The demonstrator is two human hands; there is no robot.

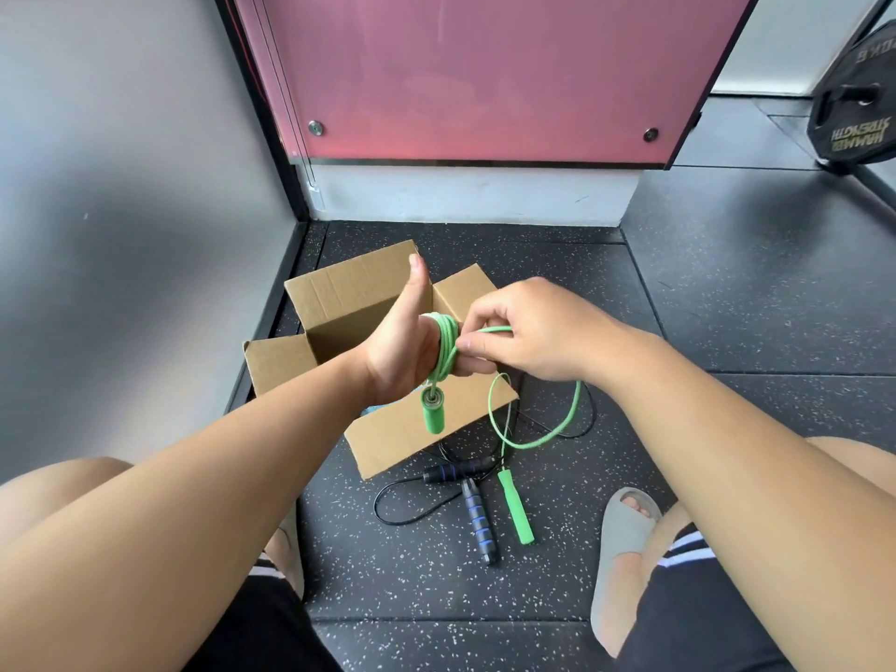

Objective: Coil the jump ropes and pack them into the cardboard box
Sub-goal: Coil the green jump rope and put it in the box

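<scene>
Pinching the thin green jump rope, the right hand hides the left hand's straight, coil-wrapped fingertips. Arms cover most of the open brown cardboard box beneath.

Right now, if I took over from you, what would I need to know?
Left hand: thumb up, green rope wound round its fingers. The first handle hangs below it.
Right hand: pinches the loose green rope beside the coil.
The second handle lies on the floor. The black rope lies there too, uncoiled, on the near side of the open cardboard box.
Done: several green turns.
Left: finish winding, put the coil in the box, then coil and pack the black rope.
</scene>
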